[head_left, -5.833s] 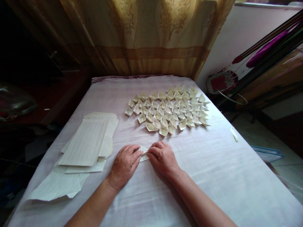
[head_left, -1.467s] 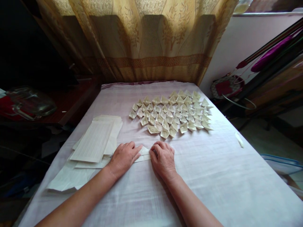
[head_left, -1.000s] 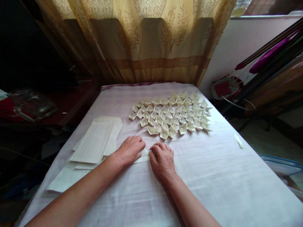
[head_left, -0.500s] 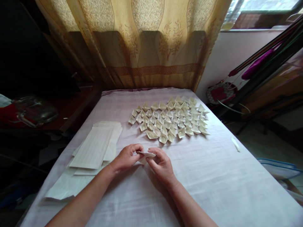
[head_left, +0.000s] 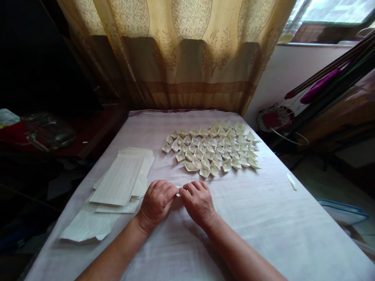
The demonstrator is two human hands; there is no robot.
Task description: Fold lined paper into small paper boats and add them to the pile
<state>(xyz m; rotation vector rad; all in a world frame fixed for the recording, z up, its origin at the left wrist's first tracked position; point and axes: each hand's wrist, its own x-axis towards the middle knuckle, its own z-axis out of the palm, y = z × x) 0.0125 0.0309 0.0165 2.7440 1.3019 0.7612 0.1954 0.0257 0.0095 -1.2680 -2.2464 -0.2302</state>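
Note:
My left hand [head_left: 156, 203] and my right hand [head_left: 198, 202] meet knuckle to knuckle over a small folded piece of white paper [head_left: 178, 191]. Both hands have curled fingers pinching it, and they hide nearly all of it. They rest on a table with a white cloth [head_left: 263, 218]. Beyond the hands lies a cluster of several small folded paper boats [head_left: 212, 148]. To the left of my left hand sits a stack of lined paper sheets [head_left: 120, 179].
A small white scrap [head_left: 291, 181] lies near the table's right edge. A patterned curtain [head_left: 187, 58] hangs behind the table. Dark furniture with a glass vessel [head_left: 48, 130] stands at left. Rods and a red pouch [head_left: 274, 117] lean at right.
The hands pressed the paper flat on the cloth, lifted it a little half a second ago, and now have closed over it low on the cloth. The camera tilted up slightly.

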